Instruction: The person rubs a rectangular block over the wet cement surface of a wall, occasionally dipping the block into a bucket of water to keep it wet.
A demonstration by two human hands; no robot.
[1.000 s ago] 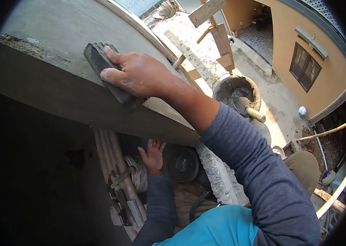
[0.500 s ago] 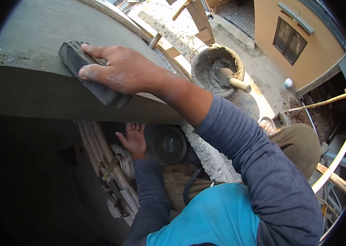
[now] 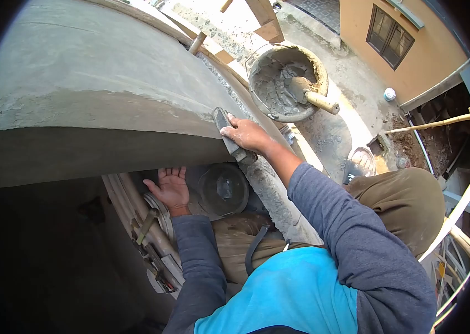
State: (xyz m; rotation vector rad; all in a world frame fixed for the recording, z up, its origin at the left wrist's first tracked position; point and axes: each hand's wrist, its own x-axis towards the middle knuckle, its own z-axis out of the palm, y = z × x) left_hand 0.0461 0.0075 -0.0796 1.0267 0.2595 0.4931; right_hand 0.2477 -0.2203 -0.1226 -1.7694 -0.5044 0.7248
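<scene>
Centrally, my right hand [image 3: 249,135] grips one float [image 3: 229,133] at the slab's edge [image 3: 196,133]; my one left hand [image 3: 171,189], fingers spread, holds nothing, lower left of one bucket [image 3: 288,82] upper right.

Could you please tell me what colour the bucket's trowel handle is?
Pale tan handle, clearest in the current head view.

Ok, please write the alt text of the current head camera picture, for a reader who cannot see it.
A person's right hand holds a grey, block-like tool at the edge of a plastered ledge. The left hand is open below the ledge; beyond, a trowel rests in a bucket of wet mortar.
</scene>
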